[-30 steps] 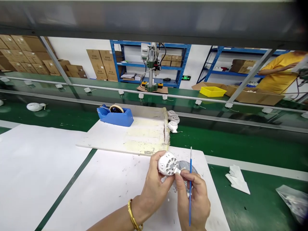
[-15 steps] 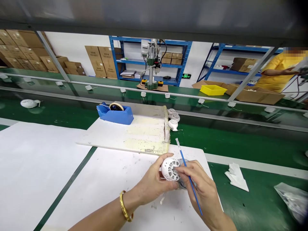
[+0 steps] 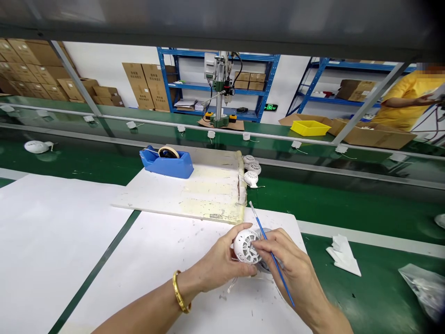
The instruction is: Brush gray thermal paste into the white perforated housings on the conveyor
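My left hand point(image 3: 224, 260) is closed around a white round housing point(image 3: 243, 246) with a slotted, grille-like face; a thin white wire hangs below it. My right hand point(image 3: 295, 266) carries a slim blue paintbrush point(image 3: 276, 262), its pale bristles pointing up and away. The thumb and fingertips of that hand are pinched against the slotted face; whether they also hold a small part there I cannot make out. Behind the housing, a grey round object point(image 3: 264, 266) is mostly hidden by my hands.
A blue tape dispenser point(image 3: 170, 166) stands on a white board point(image 3: 208, 185). Similar white slotted housings point(image 3: 251, 178) lie beyond its right edge. To the right are a crumpled white tissue point(image 3: 343, 255) and a clear plastic bag point(image 3: 422, 287). A person in yellow point(image 3: 399, 99) stands far right.
Both hands keep the same hold, with the brush tip slightly further left. The white piece on the green belt at far left has shifted left; small white parts along the rail have shifted right.
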Motion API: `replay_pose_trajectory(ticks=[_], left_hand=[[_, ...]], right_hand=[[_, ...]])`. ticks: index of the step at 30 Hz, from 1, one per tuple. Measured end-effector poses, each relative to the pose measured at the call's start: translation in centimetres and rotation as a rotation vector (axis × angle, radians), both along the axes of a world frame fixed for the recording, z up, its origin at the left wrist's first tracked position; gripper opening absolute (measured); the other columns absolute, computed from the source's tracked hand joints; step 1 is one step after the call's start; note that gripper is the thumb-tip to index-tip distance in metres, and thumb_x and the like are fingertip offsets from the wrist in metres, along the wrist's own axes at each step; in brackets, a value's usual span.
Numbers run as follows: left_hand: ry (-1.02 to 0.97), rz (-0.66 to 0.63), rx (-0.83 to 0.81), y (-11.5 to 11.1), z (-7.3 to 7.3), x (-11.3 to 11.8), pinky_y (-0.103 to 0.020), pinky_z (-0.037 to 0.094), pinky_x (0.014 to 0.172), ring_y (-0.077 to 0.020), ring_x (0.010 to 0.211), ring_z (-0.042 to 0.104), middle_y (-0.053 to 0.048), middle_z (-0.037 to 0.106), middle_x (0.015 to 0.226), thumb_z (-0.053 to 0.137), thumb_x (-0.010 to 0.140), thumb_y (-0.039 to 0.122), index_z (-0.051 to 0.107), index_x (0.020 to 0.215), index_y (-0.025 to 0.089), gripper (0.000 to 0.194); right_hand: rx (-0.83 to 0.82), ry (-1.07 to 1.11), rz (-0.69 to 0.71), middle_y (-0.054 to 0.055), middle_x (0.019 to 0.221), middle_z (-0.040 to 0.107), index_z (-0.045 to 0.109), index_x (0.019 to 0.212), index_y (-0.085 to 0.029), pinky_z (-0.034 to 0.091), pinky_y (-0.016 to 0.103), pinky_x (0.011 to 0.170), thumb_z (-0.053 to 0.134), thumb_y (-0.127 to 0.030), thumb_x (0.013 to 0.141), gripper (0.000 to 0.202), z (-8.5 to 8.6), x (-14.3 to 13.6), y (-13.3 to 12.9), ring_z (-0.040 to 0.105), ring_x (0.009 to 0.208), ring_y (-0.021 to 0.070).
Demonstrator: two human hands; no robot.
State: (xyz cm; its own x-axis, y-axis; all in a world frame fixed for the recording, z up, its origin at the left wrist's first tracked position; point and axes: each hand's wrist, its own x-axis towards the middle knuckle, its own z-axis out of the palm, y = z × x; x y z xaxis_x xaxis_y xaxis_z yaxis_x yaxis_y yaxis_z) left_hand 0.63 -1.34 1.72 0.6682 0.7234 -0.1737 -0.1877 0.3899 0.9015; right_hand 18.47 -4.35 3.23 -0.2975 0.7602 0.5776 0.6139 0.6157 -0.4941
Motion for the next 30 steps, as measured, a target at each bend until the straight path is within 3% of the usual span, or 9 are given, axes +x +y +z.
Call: replay_pose_trajectory(ticks=[6, 13, 17, 23, 27, 30], left_hand=[[-0.034, 0.030, -0.051, -0.2, 0.3, 0.1, -0.036, 0.048, 0.082, -0.0145, 0.084, 0.056, -0.003, 0.056, 0.098, 0.074, 0.067, 0.009, 0.033, 0.135, 0.025, 0.081], [-0.007, 0.004, -0.083, -0.3, 0.3, 0.0, -0.036, 0.049, 0.080, -0.0152, 0.084, 0.056, -0.003, 0.056, 0.098, 0.075, 0.064, 0.009, 0.036, 0.132, 0.024, 0.080], [0.047, 0.006, -0.045, -0.4, 0.2, -0.1, -0.035, 0.049, 0.077, -0.0156, 0.082, 0.056, -0.003, 0.057, 0.096, 0.075, 0.064, 0.009, 0.034, 0.133, 0.023, 0.082], [0.190, 0.053, 0.092, -1.0, 0.2, -0.6, -0.034, 0.048, 0.074, -0.0152, 0.079, 0.056, -0.002, 0.058, 0.090, 0.067, 0.073, 0.013, 0.029, 0.138, 0.023, 0.076], [0.256, 0.086, 0.081, -1.5, 0.2, -1.6, -0.030, 0.048, 0.070, -0.0129, 0.073, 0.054, 0.000, 0.058, 0.085, 0.066, 0.072, 0.011, 0.028, 0.139, 0.023, 0.078], [0.283, 0.123, 0.125, 0.0, 0.6, -3.8, -0.030, 0.050, 0.075, -0.0173, 0.087, 0.058, -0.005, 0.060, 0.102, 0.068, 0.073, 0.014, 0.028, 0.140, 0.025, 0.080]], right_hand=[[0.042, 0.022, -0.077, 0.006, 0.087, 0.057, 0.058, 0.101, -0.021, 0.049, 0.032, 0.065, 0.053, -0.011, 0.086, 0.019, -0.4, -0.4, -0.4, 0.056, 0.080, 0.0176], [0.060, -0.047, -0.014, 0.007, 0.091, 0.057, 0.057, 0.108, -0.022, 0.049, 0.034, 0.067, 0.052, -0.007, 0.085, 0.027, -1.0, -0.1, -0.4, 0.054, 0.084, 0.0188], [0.067, -0.121, -0.006, 0.007, 0.090, 0.055, 0.055, 0.108, -0.020, 0.047, 0.034, 0.066, 0.052, -0.005, 0.084, 0.029, -1.1, 0.0, -0.6, 0.052, 0.084, 0.0193], [0.116, -0.241, -0.113, 0.008, 0.085, 0.054, 0.058, 0.101, -0.017, 0.044, 0.033, 0.060, 0.046, -0.003, 0.083, 0.026, -1.8, -1.7, -1.1, 0.051, 0.078, 0.0201], [0.210, -0.191, -0.172, 0.007, 0.077, 0.054, 0.060, 0.095, -0.017, 0.043, 0.031, 0.055, 0.047, -0.002, 0.082, 0.024, -2.5, -3.2, -0.7, 0.051, 0.070, 0.0192], [0.310, -0.035, -0.194, 0.008, 0.083, 0.058, 0.061, 0.103, -0.018, 0.047, 0.032, 0.064, 0.054, -0.003, 0.081, 0.028, -2.5, -3.5, -0.7, 0.055, 0.076, 0.0199]])
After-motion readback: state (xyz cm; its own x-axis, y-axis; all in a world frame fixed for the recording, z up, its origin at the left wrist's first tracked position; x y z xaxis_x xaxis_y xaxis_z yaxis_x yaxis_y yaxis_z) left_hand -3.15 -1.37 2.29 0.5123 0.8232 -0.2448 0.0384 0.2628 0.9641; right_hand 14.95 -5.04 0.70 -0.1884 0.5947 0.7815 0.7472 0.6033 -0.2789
